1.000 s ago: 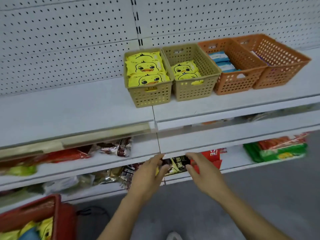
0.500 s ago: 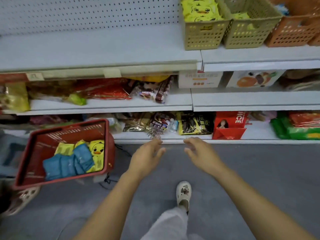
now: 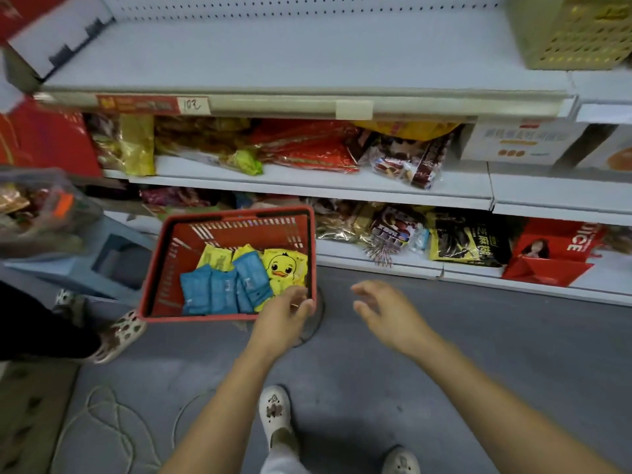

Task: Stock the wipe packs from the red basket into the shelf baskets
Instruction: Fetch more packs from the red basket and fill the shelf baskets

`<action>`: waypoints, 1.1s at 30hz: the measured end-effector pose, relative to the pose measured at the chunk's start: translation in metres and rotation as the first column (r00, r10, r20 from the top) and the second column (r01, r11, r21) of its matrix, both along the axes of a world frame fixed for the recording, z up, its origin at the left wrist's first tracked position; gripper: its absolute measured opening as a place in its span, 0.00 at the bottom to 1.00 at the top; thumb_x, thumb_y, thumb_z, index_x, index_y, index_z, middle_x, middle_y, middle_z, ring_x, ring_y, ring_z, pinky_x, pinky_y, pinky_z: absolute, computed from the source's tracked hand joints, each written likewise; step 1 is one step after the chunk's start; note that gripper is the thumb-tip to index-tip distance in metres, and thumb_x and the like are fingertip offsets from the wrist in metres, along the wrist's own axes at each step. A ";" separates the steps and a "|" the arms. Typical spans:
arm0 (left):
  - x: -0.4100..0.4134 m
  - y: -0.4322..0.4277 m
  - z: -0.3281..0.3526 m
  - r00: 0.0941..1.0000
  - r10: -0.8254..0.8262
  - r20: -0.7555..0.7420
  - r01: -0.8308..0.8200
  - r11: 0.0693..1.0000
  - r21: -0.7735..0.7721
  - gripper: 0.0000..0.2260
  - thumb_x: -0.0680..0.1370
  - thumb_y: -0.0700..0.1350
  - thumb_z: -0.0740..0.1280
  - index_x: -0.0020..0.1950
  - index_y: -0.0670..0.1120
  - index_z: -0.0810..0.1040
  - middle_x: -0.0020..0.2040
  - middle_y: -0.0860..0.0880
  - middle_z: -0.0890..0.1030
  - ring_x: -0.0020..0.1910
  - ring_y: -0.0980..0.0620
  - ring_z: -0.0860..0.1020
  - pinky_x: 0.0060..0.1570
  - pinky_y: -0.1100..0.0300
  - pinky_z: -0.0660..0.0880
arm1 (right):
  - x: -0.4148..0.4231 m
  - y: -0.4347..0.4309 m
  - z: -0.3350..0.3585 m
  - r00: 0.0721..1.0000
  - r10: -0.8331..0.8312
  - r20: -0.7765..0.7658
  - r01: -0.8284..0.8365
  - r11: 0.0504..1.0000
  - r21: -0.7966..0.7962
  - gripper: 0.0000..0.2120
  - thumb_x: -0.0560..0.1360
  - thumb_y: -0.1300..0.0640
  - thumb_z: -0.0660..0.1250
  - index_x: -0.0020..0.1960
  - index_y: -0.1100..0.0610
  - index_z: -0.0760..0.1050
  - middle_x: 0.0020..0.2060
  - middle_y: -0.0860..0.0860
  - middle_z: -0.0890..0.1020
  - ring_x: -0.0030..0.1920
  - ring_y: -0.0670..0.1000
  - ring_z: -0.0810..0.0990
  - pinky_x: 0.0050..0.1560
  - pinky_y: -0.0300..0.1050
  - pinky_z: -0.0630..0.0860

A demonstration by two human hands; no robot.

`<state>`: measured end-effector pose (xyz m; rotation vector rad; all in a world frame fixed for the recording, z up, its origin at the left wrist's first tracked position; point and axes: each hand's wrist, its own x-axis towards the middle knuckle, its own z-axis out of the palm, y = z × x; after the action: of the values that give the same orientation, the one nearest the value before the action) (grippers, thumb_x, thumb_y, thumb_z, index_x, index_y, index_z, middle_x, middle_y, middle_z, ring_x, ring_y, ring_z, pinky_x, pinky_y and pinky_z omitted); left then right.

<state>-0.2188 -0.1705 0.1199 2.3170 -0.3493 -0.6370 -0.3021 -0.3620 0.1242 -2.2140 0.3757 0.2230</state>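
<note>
**Hidden, cut off, blurred**
- Shelf basket (image 3: 574,32): beige, on the top shelf (image 3: 273,53) at far right. Only its lower left corner is in frame, and its contents cannot be made out.
- Yellow packs (image 3: 219,258): lying in the red basket, partly covered by the blue packs. Their count is unclear.
- Left grip (image 3: 284,316): seen from the back, over the near right corner of the red basket. Fingers are loosely bent with nothing seen in them. Whether the fingertips touch the rim or the duck pack cannot be told.
- Second person, far left: only a dark leg and a sandal (image 3: 119,333) show.
- Left edge goods: a bag or bin (image 3: 41,213), smeared by motion and unreadable.
- Price strip (image 3: 150,105): red label blurred, with a handwritten tag beside it.

**Task items**
- Red basket (image 3: 157,268): on the floor, just before the lowest shelf.
- Blue packs (image 3: 212,292): several, overlapping, toward the basket's near side.
- Duck pack (image 3: 285,268): yellow, face up, at the basket's right wall, just beside the left grip.
- Right grip (image 3: 383,313): open and empty, fingers spread, over bare floor to the right of the basket and apart from it.

**Surface and room**
- Floor (image 3: 496,354): grey and smooth. A pale cord (image 3: 102,422) loops at lower left beside a mat (image 3: 30,422).
- Wearer's white shoes (image 3: 275,410): near the bottom edge.
- Blue stool (image 3: 102,265): left of the red basket.
- Shelving: white metal with a pegboard back. The top shelf is mostly bare.
- Middle shelf: red and gold snack bags (image 3: 307,148), and a white carton (image 3: 519,142).
- Lowest shelf: a black bag (image 3: 468,241) and a red box (image 3: 554,254).
</note>
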 end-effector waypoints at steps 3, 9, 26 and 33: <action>0.046 0.047 -0.017 0.997 0.038 -0.073 -0.036 0.999 0.021 0.14 0.80 0.48 0.65 0.64 0.46 0.77 0.54 0.52 0.80 0.54 0.54 0.79 0.53 0.63 0.72 | 0.048 0.045 -0.013 1.000 -0.005 -0.028 0.006 0.999 0.031 0.12 0.77 0.58 0.64 0.60 0.54 0.76 0.56 0.51 0.80 0.56 0.50 0.79 0.60 0.50 0.74; 0.149 0.130 -0.075 0.962 0.197 -0.189 -0.179 0.978 0.108 0.13 0.80 0.47 0.65 0.62 0.43 0.78 0.53 0.50 0.81 0.53 0.52 0.79 0.55 0.58 0.74 | 0.153 0.132 -0.071 0.991 -0.021 -0.134 0.035 0.994 0.103 0.13 0.77 0.57 0.63 0.60 0.54 0.76 0.55 0.48 0.81 0.52 0.48 0.80 0.57 0.45 0.75; 0.229 0.139 -0.231 1.000 -0.022 0.008 0.012 0.784 0.620 0.35 0.73 0.64 0.66 0.70 0.42 0.63 0.68 0.42 0.63 0.67 0.42 0.64 0.61 0.52 0.68 | 0.293 0.209 -0.238 0.919 -0.170 -0.356 0.090 0.969 -0.231 0.32 0.74 0.53 0.69 0.71 0.60 0.59 0.65 0.58 0.69 0.68 0.58 0.64 0.65 0.49 0.66; 0.233 0.147 -0.222 0.999 -0.033 -0.037 0.048 0.838 0.544 0.24 0.75 0.43 0.69 0.69 0.43 0.65 0.67 0.38 0.66 0.60 0.37 0.73 0.59 0.48 0.71 | 0.272 0.196 -0.227 0.888 -0.277 -0.367 0.314 0.948 0.046 0.11 0.70 0.55 0.72 0.51 0.54 0.76 0.50 0.53 0.82 0.51 0.57 0.80 0.51 0.49 0.76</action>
<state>0.0140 -0.0237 -0.1024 2.8466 -0.2207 -0.8776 -0.0303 -0.1656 -0.1028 -1.9773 0.8756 0.4691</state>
